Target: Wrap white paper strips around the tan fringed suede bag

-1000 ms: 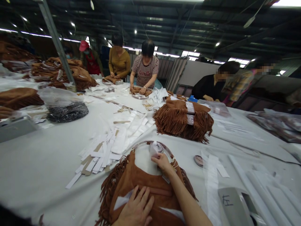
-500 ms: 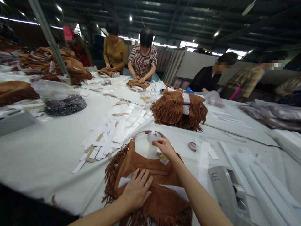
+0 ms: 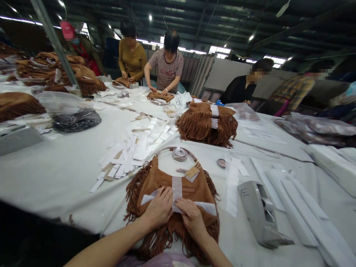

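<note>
While the left hand point(image 3: 160, 205) lies, fingers together, on the brown bag point(image 3: 164, 181), lower centre, the right hand point(image 3: 191, 216) rests curled at a pale strip point(image 3: 177, 187), pinching unclear; the tan tag point(image 3: 191, 171) is unreadable.

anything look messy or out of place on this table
The loose heap of flat white and tan strips to the left of the brown fringed bag looks messy: its pieces overlap at many angles on the white-covered table. No damage stands out on the visible part of the bag.
</note>
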The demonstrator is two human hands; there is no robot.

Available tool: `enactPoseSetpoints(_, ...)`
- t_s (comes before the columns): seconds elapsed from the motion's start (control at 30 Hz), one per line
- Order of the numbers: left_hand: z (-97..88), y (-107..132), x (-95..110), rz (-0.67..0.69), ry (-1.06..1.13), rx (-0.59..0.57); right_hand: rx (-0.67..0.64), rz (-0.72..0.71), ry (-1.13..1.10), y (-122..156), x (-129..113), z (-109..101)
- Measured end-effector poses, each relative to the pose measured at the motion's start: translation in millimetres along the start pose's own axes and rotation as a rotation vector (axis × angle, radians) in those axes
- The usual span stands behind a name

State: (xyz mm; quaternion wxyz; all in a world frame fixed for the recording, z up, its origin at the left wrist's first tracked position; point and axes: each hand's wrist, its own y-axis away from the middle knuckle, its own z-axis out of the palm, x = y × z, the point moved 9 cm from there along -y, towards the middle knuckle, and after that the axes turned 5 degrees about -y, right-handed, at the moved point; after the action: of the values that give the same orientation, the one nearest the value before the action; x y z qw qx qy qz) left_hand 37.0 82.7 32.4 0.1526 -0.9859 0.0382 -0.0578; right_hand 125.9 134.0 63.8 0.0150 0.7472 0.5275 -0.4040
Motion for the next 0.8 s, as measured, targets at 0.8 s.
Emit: enactPoseSetpoints(0.8,3.7,25,29,0.264,0.117,-0.074,0.011,-0.007,0.407,-43,-7,20)
